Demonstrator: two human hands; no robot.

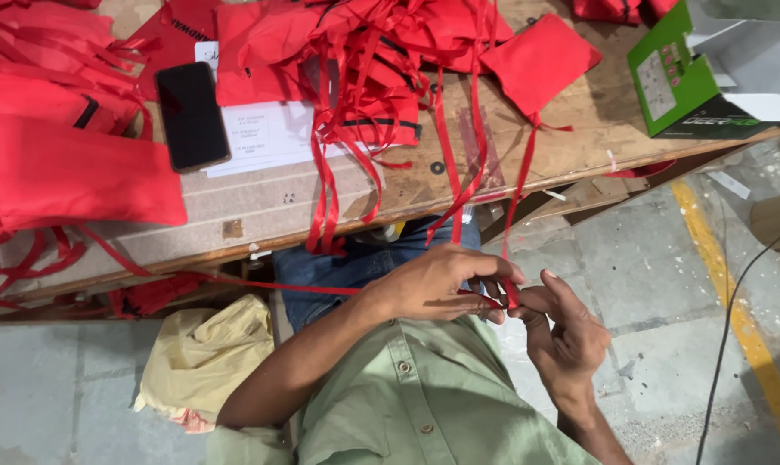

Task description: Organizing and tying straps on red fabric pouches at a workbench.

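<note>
Both hands meet in front of the lap, below the table (528, 185) edge. Left hand (437, 284) pinches a red ribbon (517, 202), fingers closed on it; right hand (566, 331) grips the same ribbon end, fingers curled, touching the left. Ribbon runs up, near vertical, to a red pouch (541, 60) on the table; left hand slightly nearer it. A second strand trails left. Green box (670, 77) stands open, contents not visible. Phone (190, 116) lies well apart.
</note>
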